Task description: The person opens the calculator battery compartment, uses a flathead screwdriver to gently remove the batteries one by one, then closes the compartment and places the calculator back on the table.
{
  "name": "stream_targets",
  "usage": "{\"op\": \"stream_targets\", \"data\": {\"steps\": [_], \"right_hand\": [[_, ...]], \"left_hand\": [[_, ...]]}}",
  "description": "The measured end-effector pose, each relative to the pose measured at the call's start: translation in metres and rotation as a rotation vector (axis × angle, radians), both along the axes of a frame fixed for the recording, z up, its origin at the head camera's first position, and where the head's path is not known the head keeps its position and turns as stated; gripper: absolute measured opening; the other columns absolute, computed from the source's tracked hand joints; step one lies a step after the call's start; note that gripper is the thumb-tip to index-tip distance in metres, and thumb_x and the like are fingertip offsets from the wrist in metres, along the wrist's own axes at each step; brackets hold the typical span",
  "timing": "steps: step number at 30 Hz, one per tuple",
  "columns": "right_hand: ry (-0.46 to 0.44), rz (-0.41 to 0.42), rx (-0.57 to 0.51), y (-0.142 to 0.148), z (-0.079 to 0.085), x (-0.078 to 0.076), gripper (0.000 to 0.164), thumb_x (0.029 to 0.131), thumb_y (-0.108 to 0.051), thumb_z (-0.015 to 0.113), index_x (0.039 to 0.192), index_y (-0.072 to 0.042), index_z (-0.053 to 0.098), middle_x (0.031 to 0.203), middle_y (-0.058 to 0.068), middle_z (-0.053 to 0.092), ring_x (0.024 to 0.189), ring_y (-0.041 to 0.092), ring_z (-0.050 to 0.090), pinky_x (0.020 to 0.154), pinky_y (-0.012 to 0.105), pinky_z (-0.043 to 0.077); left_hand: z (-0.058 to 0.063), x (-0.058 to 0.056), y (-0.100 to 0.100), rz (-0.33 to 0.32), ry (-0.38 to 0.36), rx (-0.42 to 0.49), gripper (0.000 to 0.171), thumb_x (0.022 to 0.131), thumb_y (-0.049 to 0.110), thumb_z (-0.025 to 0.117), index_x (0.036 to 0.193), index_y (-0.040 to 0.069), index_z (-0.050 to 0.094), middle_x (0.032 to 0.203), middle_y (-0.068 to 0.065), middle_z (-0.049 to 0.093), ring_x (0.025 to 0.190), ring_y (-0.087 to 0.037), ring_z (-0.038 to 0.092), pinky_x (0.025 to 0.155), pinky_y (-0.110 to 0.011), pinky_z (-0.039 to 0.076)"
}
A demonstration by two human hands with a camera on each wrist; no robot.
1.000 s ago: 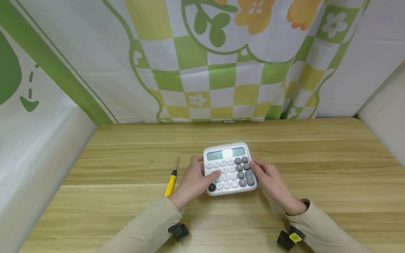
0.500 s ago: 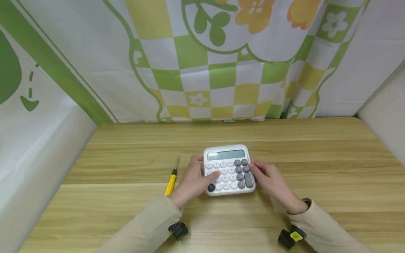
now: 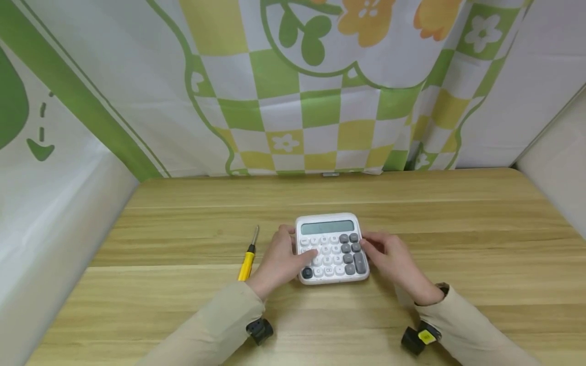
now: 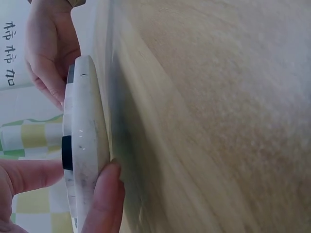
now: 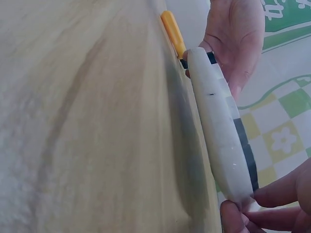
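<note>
A white square calculator (image 3: 326, 227) with white and grey round keys and one black key faces up, its display at the far end. My left hand (image 3: 280, 260) grips its left side, thumb on the keys and fingers underneath. On the opposite side my right hand (image 3: 397, 260) pinches the right edge between thumb and fingers. In the left wrist view the calculator (image 4: 87, 141) shows edge-on, with left fingertips between its underside and the table. A shadow lies below the calculator (image 5: 214, 121) in the right wrist view.
A screwdriver (image 3: 247, 263) with a yellow handle lies on the wooden table (image 3: 183, 229), left of the left hand. Behind the table's far edge hangs a checked, flowered curtain (image 3: 320, 109). A black camera (image 3: 259, 330) sits on the left wrist, another camera (image 3: 413, 340) on the right.
The calculator has levelled out and come slightly lower in the head view, and the bright glare has gone from its display. Both hands keep their hold.
</note>
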State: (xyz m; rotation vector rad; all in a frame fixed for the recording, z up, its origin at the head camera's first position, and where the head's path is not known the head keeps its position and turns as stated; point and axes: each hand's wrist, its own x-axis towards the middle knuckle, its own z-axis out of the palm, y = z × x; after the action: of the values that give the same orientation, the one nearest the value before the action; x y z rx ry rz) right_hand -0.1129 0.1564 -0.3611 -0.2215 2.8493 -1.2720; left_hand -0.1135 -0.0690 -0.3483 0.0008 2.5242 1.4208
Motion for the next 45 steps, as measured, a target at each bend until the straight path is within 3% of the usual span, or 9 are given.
{"op": "stream_targets", "data": {"steps": [4,15,27,34,45], "right_hand": [[0.006,0.004,0.003,0.0002,-0.0015,-0.0006,0.03,0.094,-0.009,0.057,0.115,0.011,0.063,0.107,0.024,0.068,0.096,0.029,0.063,0.085,0.045,0.051],[-0.049,0.019,-0.027,0.0016,-0.0039,-0.0017,0.03,0.092,-0.007,0.059,0.116,0.011,0.062,0.096,0.02,0.07,0.076,0.017,0.065,0.066,0.024,0.051],[-0.059,0.039,-0.051,-0.0003,-0.0076,-0.0007,0.032,0.092,-0.003,0.059,0.119,0.013,0.059,0.094,0.021,0.07,0.069,0.016,0.065,0.06,0.023,0.053],[-0.032,0.04,-0.02,-0.0005,-0.0083,-0.0014,0.03,0.091,-0.004,0.059,0.117,0.012,0.061,0.096,0.02,0.071,0.072,0.015,0.066,0.066,0.025,0.054],[-0.027,0.031,0.002,0.0001,-0.0087,-0.0031,0.028,0.091,-0.005,0.061,0.115,0.01,0.064,0.09,0.017,0.072,0.067,0.014,0.066,0.063,0.023,0.052]], "left_hand": [[-0.0013,-0.0011,0.0,-0.008,-0.002,-0.02,0.063,0.086,0.017,0.071,0.135,-0.004,0.037,0.113,-0.018,0.052,0.092,-0.023,0.056,0.071,-0.03,0.053],[-0.0032,-0.0039,0.0011,-0.012,0.022,-0.087,0.064,0.084,0.019,0.072,0.134,-0.004,0.04,0.116,-0.018,0.052,0.101,-0.027,0.054,0.09,-0.04,0.049],[-0.0084,-0.0056,0.0001,-0.03,0.061,-0.139,0.065,0.083,0.022,0.073,0.133,-0.004,0.042,0.114,-0.016,0.054,0.103,-0.028,0.054,0.092,-0.043,0.046],[-0.009,-0.0056,0.0002,-0.027,0.054,-0.162,0.065,0.082,0.022,0.073,0.133,-0.004,0.042,0.112,-0.016,0.054,0.101,-0.028,0.053,0.092,-0.044,0.046],[-0.0065,-0.0053,-0.0003,-0.042,0.062,-0.188,0.059,0.083,0.024,0.073,0.127,-0.004,0.047,0.104,-0.014,0.053,0.093,-0.026,0.052,0.085,-0.043,0.046]]}}
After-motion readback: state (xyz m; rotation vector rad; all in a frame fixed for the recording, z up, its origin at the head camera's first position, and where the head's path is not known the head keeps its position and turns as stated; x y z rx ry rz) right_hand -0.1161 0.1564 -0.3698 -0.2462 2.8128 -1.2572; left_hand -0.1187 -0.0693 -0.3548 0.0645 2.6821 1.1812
